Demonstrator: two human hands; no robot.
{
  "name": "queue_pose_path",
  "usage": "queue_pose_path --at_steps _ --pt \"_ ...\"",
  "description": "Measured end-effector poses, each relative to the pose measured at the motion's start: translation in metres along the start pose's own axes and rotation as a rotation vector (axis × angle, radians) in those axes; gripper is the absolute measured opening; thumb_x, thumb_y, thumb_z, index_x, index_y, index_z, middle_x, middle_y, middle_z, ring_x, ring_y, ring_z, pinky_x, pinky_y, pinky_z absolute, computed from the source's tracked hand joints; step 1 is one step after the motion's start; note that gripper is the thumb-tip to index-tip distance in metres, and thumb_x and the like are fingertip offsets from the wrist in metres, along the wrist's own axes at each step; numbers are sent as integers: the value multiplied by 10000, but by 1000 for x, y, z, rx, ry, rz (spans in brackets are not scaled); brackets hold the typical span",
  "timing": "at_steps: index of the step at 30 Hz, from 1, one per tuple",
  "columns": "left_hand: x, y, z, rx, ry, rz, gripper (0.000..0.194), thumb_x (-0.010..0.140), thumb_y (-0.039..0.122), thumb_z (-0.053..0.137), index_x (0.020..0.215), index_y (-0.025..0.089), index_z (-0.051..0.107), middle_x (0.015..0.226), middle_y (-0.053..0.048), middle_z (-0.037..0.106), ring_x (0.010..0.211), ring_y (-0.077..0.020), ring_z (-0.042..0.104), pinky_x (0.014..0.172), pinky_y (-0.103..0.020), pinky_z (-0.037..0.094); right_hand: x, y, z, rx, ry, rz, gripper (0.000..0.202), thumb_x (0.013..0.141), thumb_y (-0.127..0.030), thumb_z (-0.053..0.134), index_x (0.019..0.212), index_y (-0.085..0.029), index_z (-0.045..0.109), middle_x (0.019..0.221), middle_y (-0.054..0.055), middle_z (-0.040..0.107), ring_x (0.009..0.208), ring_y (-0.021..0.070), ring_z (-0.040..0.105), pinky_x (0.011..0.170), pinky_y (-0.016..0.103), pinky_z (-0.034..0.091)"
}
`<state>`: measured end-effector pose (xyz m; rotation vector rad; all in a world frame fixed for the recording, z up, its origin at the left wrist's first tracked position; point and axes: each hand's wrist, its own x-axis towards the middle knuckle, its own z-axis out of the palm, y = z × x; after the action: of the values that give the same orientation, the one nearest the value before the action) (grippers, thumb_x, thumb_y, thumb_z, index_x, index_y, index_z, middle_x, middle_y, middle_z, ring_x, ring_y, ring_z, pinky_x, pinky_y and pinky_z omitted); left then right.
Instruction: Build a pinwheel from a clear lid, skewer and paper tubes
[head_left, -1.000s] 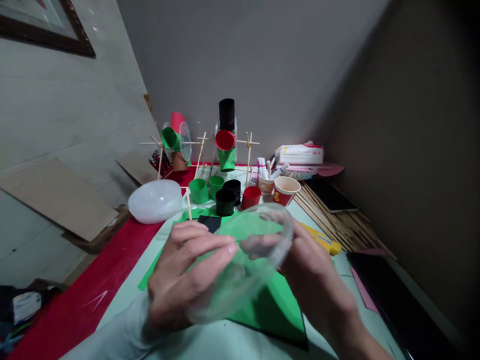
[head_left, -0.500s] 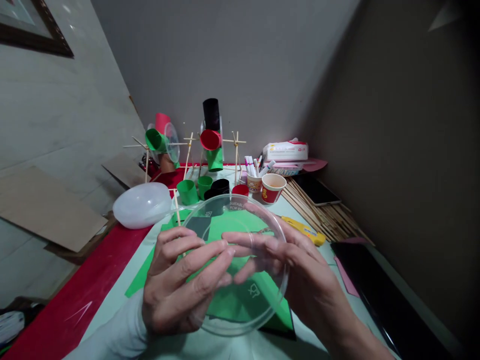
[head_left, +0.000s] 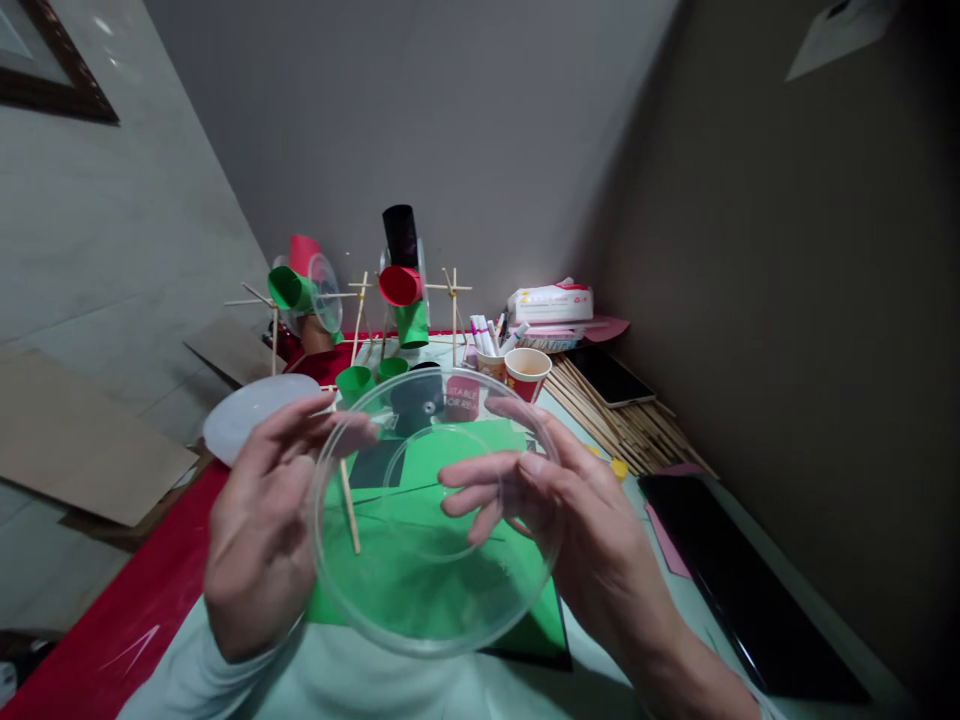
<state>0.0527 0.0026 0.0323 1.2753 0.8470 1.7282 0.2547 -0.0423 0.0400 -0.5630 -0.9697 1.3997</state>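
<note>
A clear round plastic lid (head_left: 442,600) is held up over green sheets (head_left: 330,590). My right hand (head_left: 592,500) grips its right side, thumb on the near face and the other fingers showing through the plastic behind it. My left hand (head_left: 262,510) is at the lid's left edge, its fingers bent around that edge and partly behind it, blurred. A thin wooden stick (head_left: 349,510) shows through the lid's left part.
Two stick frames bear paper tubes, one black (head_left: 400,235). Green cups (head_left: 355,383), a paper cup (head_left: 527,372) and markers (head_left: 487,335) stand behind the lid. Wooden sticks (head_left: 607,425) and a black tablet-like slab (head_left: 750,590) lie at right; a whitish balloon (head_left: 251,410) at left.
My left hand has moved left from the lid's face to its left edge. The lid has shifted slightly left in view, with my right hand still on it. The whole view has shifted a little.
</note>
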Motion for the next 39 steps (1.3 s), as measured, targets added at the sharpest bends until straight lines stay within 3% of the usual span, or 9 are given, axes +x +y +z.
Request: queue_pose_path --at_steps 2,4,7,12,19,25,28,33,39 --pt "1 7 2 -179 -108 -289 399 904 452 612 1172 187 744 1060 -130 760 1021 -297 714 924 -417 609 -1 1 1 -42 8 -21 265 1062 -226 423 1321 -207 477 997 75 812 839 159 764 715 256 584" --pt "0 12 5 -247 -227 -419 485 811 529 708 1131 171 774 1010 -148 763 927 -290 723 845 -386 628 -1 1 2 -81 13 -43 200 1070 -231 418 1255 -235 494 972 37 811 820 131 750 735 238 568" --pt "-8 15 9 -194 -362 -564 413 693 452 849 1032 219 812 885 -83 769 788 -211 716 757 -256 604 -1 3 3 -211 30 -48 154 1080 -253 408 1217 -255 477 942 -7 792 806 104 728 763 226 544" --pt "-6 4 -2 24 -289 -710 329 619 377 928 908 248 840 837 -58 797 733 -173 729 660 -150 580 3 15 3 -607 76 -86 133 1053 -283 360 1162 -241 424 718 -60 643 633 116 602 692 254 507" --pt "22 -18 -14 95 -208 -499 441 554 417 953 925 213 832 887 -91 807 813 -229 748 698 -185 633 21 3 -22 -1008 94 0 344 1099 -415 292 1039 -231 577 852 -16 710 738 120 690 749 248 527" --pt "20 -10 -4 53 -67 -362 389 582 346 926 926 197 820 898 -35 806 785 -161 746 728 -116 610 -6 -30 -63 -1658 505 287 223 1023 -347 583 1100 -151 657 1016 52 700 970 216 686 927 459 541" --pt "19 -12 -4 30 -39 -267 297 668 278 870 949 202 811 939 -16 810 782 -144 752 757 -124 613 -18 -25 -72 -1820 560 461 297 1000 -374 628 1202 -157 640 1114 68 696 992 220 692 905 458 570" --pt "21 -11 -6 -39 -37 -270 211 747 196 828 956 183 802 901 13 814 762 -121 746 734 -129 610 -18 -6 -69 -1854 537 554 362 988 -382 647 1279 -170 612 1211 85 674 1048 235 682 915 464 575" --pt "20 -2 -10 -80 -122 -299 233 750 231 869 969 188 801 913 30 813 769 -119 723 736 -131 598 -23 -6 -76 -1649 680 487 352 980 -360 661 1272 -170 615 1237 88 664 1062 236 677 919 463 573"
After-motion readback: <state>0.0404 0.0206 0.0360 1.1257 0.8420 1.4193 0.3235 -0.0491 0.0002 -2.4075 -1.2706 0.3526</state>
